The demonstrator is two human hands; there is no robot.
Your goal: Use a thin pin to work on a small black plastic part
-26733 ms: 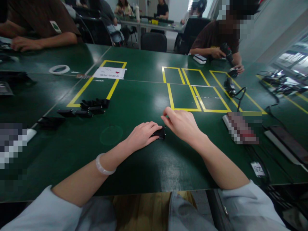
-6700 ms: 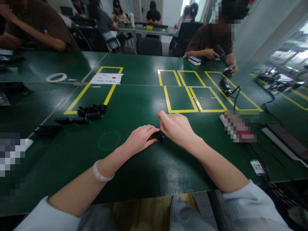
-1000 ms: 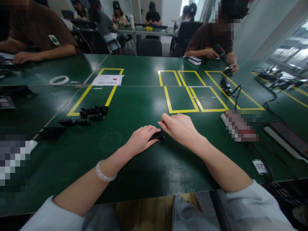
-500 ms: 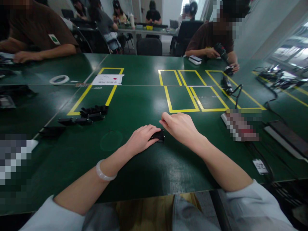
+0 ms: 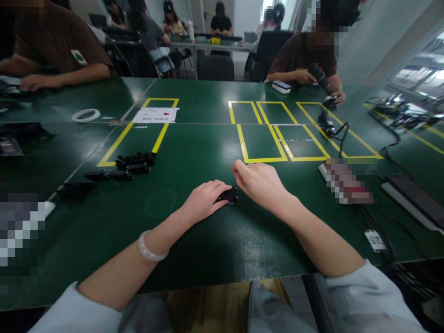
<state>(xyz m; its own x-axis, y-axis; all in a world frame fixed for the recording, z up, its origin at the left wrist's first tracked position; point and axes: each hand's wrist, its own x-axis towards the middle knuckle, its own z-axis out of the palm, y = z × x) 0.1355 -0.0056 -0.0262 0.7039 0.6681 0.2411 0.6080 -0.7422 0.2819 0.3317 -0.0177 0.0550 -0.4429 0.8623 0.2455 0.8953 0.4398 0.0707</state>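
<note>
My left hand (image 5: pixel 208 196) is closed around a small black block-like part (image 5: pixel 229 196) on the green table (image 5: pixel 194 143). Its fingers and thumb grip the part from the left, and small bright pins or screws show at the part's right end. Just to the right, my right hand (image 5: pixel 260 180) hovers with its fingers curled together in a pinch. Whatever it pinches, if anything, is hidden behind the fingers. Several similar black parts (image 5: pixel 121 174) lie in a row further left.
Yellow tape rectangles (image 5: pixel 265 159) mark the table. A white sheet (image 5: pixel 156 114) and a tape roll (image 5: pixel 85 115) lie far left. Phone-like devices (image 5: pixel 412 199) and cables are at right. Across the table, one person holds a dark power tool (image 5: pixel 318 74); another sits at left.
My right hand shifts very slightly at the fingertips, staying beside the black part. My left hand keeps its grip, and the part stays in place.
</note>
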